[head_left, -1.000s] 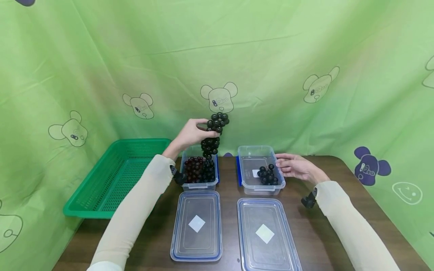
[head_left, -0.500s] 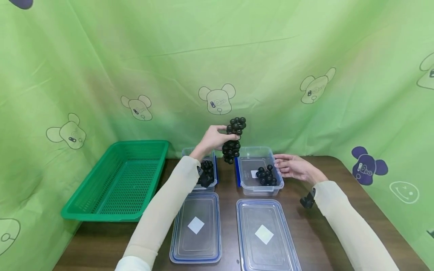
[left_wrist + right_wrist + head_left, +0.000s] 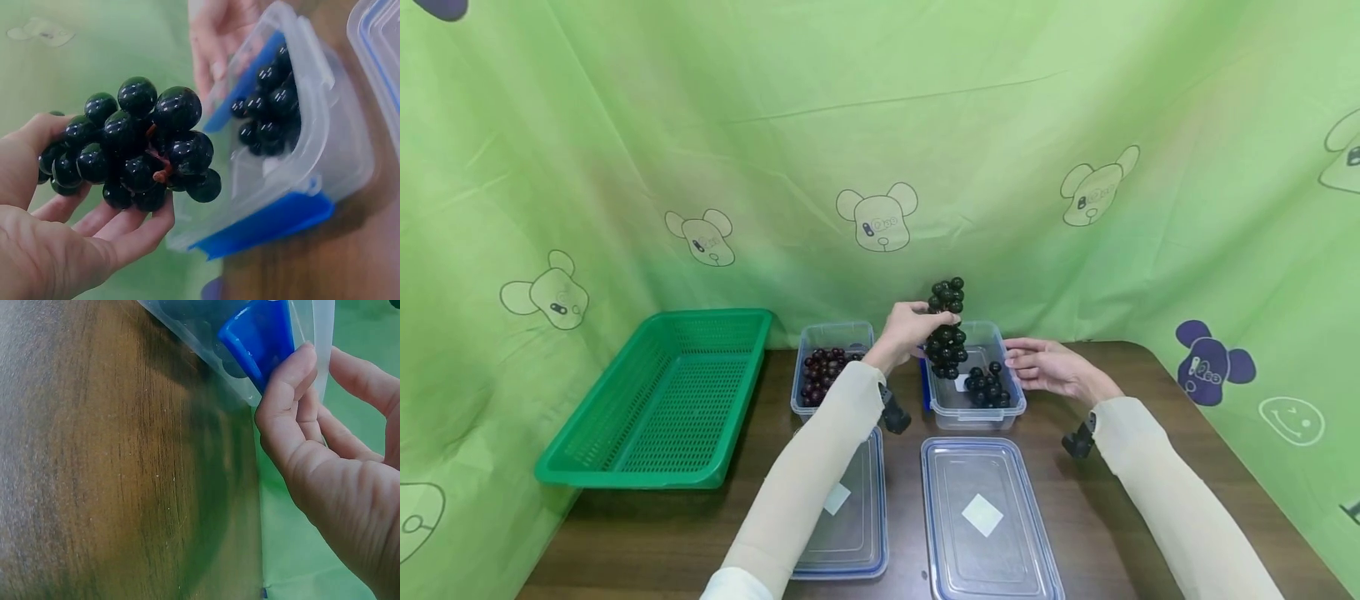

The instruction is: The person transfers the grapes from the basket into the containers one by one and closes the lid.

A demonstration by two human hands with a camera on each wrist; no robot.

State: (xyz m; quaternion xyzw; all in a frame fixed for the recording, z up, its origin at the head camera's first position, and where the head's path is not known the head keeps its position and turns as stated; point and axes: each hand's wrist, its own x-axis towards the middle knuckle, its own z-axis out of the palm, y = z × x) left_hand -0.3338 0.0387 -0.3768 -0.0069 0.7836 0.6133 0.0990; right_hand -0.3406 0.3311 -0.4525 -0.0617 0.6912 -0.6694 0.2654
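My left hand (image 3: 910, 329) grips a bunch of dark grapes (image 3: 947, 342) and holds it over the left edge of the right-hand plastic container (image 3: 973, 421). In the left wrist view, the bunch (image 3: 134, 144) lies between thumb and fingers, its brown stem showing. A smaller dark bunch (image 3: 988, 387) sits inside that container. At the container's right side, my right hand (image 3: 1052, 368) holds its edge; the right wrist view shows bent fingers (image 3: 290, 381) against the blue latch (image 3: 259, 340) and the thumb by the rim.
Left of that container stands another plastic container (image 3: 835, 332) with reddish-dark grapes (image 3: 822, 371), partly hidden by my left arm. Two lids (image 3: 992, 475) (image 3: 861, 542) with pale labels lie in front. A green basket (image 3: 647, 481) stands at left; a green curtain hangs behind.
My left hand has carried the grape bunch rightward and somewhat down, from above the left container to the right one. The right hand has stayed at the right container's side.
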